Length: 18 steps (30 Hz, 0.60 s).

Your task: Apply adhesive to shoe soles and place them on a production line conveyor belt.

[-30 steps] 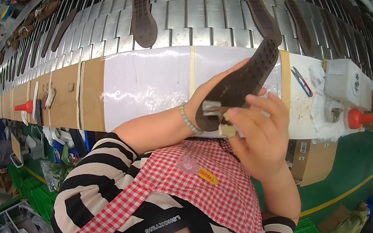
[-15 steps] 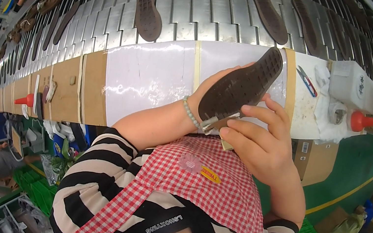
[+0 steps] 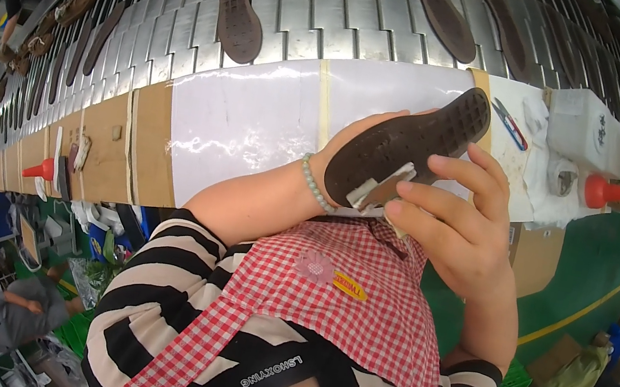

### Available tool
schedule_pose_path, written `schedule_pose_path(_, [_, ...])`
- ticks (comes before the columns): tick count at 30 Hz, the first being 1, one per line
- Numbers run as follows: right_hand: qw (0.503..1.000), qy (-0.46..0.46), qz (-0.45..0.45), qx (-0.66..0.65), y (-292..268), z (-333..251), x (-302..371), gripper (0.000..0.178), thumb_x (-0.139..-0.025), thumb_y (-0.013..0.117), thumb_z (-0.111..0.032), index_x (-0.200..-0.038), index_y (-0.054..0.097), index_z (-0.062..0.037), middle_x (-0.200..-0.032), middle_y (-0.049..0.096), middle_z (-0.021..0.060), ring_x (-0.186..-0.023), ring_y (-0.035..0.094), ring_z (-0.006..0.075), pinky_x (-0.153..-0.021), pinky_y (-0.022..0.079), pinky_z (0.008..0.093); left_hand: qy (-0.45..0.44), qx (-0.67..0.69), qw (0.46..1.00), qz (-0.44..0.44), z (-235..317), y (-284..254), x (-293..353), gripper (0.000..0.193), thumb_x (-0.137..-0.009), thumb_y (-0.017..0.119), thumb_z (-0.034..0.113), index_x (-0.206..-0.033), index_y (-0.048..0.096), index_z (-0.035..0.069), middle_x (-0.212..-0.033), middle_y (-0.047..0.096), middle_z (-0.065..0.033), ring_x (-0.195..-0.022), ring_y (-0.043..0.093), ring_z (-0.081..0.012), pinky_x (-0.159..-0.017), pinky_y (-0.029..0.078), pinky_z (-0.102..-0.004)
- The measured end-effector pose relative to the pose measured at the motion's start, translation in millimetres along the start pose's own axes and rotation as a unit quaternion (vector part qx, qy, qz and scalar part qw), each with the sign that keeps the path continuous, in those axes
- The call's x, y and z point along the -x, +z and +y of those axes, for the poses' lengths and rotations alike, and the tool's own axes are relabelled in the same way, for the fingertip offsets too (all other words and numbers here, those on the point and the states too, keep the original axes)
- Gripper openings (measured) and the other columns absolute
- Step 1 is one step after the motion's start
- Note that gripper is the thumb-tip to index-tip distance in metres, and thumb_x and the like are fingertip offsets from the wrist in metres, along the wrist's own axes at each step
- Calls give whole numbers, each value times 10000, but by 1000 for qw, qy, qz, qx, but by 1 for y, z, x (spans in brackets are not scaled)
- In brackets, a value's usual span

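Note:
My left hand (image 3: 338, 142) is closed round a dark brown shoe sole (image 3: 388, 149) from behind, tilted above the near worktop. The sole's gridded end points up and to the right. With my right hand (image 3: 465, 233) I pinch a small flat brownish piece with whitish edges (image 3: 377, 190) against the lower end of the sole. Its exact kind is unclear. The right thumb and forefinger are on it, while the other fingers are partly spread near the sole's edge. The left fingers are mostly hidden behind the sole.
A metal slat conveyor (image 3: 343, 5) carries several brown soles, including one (image 3: 239, 19) ahead of me. Thread snips (image 3: 511, 125), a white plastic container (image 3: 586, 130) and a red conical tip (image 3: 607, 194) lie right. Another red cone (image 3: 41, 168) is left. A person (image 3: 20, 308) is at lower left.
The sole has shifted slightly right and down in the view. My right hand has moved right, and the small piece now lies flatter across the sole's lower end.

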State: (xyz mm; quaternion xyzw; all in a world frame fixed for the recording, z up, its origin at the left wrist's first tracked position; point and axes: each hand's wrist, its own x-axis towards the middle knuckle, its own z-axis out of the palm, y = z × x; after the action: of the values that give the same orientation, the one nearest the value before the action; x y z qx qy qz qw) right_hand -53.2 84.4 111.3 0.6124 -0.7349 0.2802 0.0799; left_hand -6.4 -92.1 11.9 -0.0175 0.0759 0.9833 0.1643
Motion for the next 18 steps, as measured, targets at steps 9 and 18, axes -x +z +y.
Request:
schedule_pose_path(9, [996,69,37,34,-17,0,15,382,-663,819,-143,-1038,745,-125,-1013,703,1,-1096,630,253,-1067,409,515,-36,87,995,-31,16,4,-1,507,-1080,364,317,-1503,386,38,-1474,478,-212,-1399,415,-384,-1157,372,-544])
schedule_pose_path(18, [942,244,104,-204,25,-16,21,472,-667,871,-71,-1092,674,-14,-976,669,118,-911,630,255,-772,511,360,66,115,991,11,13,22,-6,623,-1056,399,446,-1513,359,25,-1545,379,-221,-1441,357,-389,-1221,296,-525])
